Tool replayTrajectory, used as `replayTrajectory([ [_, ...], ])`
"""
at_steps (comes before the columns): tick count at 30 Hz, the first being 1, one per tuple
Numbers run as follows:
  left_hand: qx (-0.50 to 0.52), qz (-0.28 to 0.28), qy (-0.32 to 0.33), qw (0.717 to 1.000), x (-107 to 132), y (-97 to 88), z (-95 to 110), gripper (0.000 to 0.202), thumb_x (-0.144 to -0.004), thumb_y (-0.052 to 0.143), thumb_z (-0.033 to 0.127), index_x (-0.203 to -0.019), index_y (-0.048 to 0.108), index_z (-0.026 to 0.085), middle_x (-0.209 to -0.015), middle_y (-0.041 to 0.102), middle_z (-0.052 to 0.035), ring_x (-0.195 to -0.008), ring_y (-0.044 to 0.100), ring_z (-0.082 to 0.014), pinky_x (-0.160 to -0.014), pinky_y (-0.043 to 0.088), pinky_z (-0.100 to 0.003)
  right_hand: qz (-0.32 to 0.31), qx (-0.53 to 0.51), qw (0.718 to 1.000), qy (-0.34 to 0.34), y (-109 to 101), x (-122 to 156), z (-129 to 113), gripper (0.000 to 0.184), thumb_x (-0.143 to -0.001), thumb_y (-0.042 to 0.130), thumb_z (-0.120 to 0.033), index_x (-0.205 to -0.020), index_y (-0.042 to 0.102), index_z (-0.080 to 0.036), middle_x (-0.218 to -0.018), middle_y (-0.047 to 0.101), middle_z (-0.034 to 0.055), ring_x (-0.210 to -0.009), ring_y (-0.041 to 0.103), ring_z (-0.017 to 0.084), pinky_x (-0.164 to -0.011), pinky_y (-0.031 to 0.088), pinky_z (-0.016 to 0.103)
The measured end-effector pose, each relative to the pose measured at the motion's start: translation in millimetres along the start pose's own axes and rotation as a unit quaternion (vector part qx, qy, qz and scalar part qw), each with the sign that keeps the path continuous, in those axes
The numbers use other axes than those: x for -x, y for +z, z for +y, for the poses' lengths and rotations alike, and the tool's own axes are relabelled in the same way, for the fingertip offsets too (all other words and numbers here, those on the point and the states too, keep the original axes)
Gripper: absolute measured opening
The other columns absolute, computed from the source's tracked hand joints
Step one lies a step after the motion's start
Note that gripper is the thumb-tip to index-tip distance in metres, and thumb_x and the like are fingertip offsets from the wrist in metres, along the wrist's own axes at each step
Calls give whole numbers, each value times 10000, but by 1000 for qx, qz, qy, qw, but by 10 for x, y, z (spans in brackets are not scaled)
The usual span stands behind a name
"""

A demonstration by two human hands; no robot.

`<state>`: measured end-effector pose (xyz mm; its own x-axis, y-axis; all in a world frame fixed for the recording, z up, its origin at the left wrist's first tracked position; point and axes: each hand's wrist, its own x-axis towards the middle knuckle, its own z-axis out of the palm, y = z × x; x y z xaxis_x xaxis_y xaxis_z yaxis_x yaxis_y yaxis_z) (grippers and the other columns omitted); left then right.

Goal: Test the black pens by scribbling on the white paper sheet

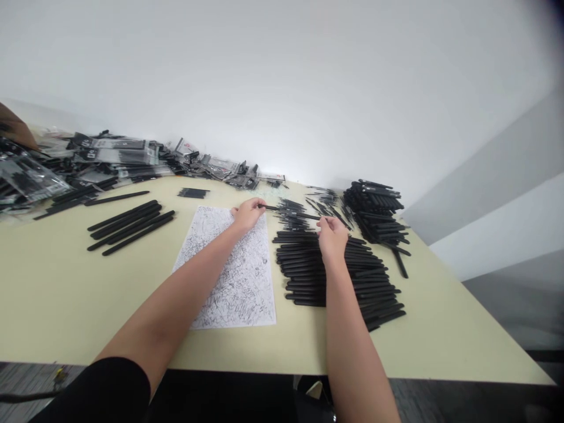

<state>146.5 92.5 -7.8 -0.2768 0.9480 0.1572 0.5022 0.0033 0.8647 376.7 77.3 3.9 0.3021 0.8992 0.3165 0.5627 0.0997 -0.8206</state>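
Note:
My left hand [249, 212] is over the top edge of a scribbled sheet of paper [238, 276], its fingers pinched on a slim black pen part [269, 207] pointing right. Across from it, my right hand [332, 234] pinches another slim black pen part [311, 216] pointing left. Whether the two parts are joined is hard to tell against the pile of thin dark refills [291, 214] behind them. Below my right hand lies a wide row of black pens [304, 273], partly covered by my wrist.
Several black pens [132, 226] lie left of the paper, with a small group of short refills [192, 192] behind. Clear packets [117, 151] heap along the wall. A stack of black pens [374, 205] and scattered thin parts [328, 205] are at back right. A person's hand [15, 126] shows far left.

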Motion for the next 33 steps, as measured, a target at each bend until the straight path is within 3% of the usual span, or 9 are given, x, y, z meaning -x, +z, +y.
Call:
replayTrajectory([
  [6, 94, 60, 15, 994, 8, -33, 52, 194, -782, 566, 242, -957, 651, 238, -1025, 682, -16, -1057, 577, -230, -1021, 318, -421, -92, 96, 991, -1, 42, 246, -314, 248, -826, 539, -406, -916, 698, -237, -905, 728, 38, -866, 623, 226, -874, 353, 392],
  [10, 242, 72, 44, 967, -59, -38, 89, 295, -759, 524, 159, -1050, 565, 188, -1123, 645, -68, -1037, 588, -190, -934, 431, -333, -168, 163, 970, -70, 93, 439, -492, 161, -860, 545, -323, -906, 677, -243, -897, 726, 10, -875, 624, 210, -897, 283, 419],
  [14, 312, 72, 19, 947, -56, -58, 242, 331, -788, 528, 160, -1118, 509, 187, -1090, 663, -76, -990, 615, -186, -848, 473, -326, -191, 192, 954, -127, 145, 615, -618, 110, -858, 561, -276, -860, 655, -219, -902, 724, 6, -895, 625, 201, -866, 256, 389],
  [17, 364, 35, 1, 931, 11, -46, 419, 306, -818, 556, 203, -1121, 510, 202, -1084, 676, -61, -882, 636, -164, -756, 479, -303, -203, 194, 950, -138, 182, 716, -677, 130, -874, 557, -299, -850, 651, -212, -879, 725, 10, -878, 625, 199, -836, 243, 369],
  [21, 410, -69, -21, 909, 175, -27, 615, 144, -859, 568, 271, -977, 555, 189, -902, 676, -33, -655, 604, -106, -645, 453, -253, -197, 180, 954, -139, 213, 783, -713, 163, -898, 539, -334, -888, 646, -212, -890, 720, 17, -892, 620, 199, -810, 232, 348],
  [26, 411, -127, -55, 901, 420, -176, 664, 171, -886, 571, 350, -870, 566, 179, -742, 584, -6, -585, 566, -93, -585, 444, -239, -203, 154, 952, -169, 210, 861, -765, 166, -908, 539, -346, -882, 634, -212, -900, 713, 1, -865, 625, 179, -791, 230, 330],
  [28, 407, -111, -64, 905, 504, -291, 609, 190, -889, 561, 381, -871, 550, 192, -709, 537, 17, -537, 522, -81, -557, 438, -237, -223, 147, 945, -189, 224, 927, -787, 186, -908, 549, -378, -877, 642, -220, -888, 716, -2, -855, 630, 177, -783, 235, 325],
  [30, 361, -77, -54, 928, 586, -431, 504, 191, -896, 529, 393, -866, 530, 204, -692, 508, 30, -482, 456, -71, -497, 392, -226, -240, 141, 939, -200, 254, 1005, -802, 230, -899, 564, -437, -868, 651, -226, -865, 717, -6, -842, 635, 177, -784, 245, 324],
  [33, 167, -8, 31, 985, 721, -672, 269, 183, -894, 497, 380, -832, 541, 213, -697, 548, 16, -521, 471, -104, -532, 410, -253, -249, 127, 938, -207, 306, 1094, -805, 280, -869, 593, -504, -878, 652, -230, -853, 717, -11, -810, 640, 173, -803, 276, 323],
])
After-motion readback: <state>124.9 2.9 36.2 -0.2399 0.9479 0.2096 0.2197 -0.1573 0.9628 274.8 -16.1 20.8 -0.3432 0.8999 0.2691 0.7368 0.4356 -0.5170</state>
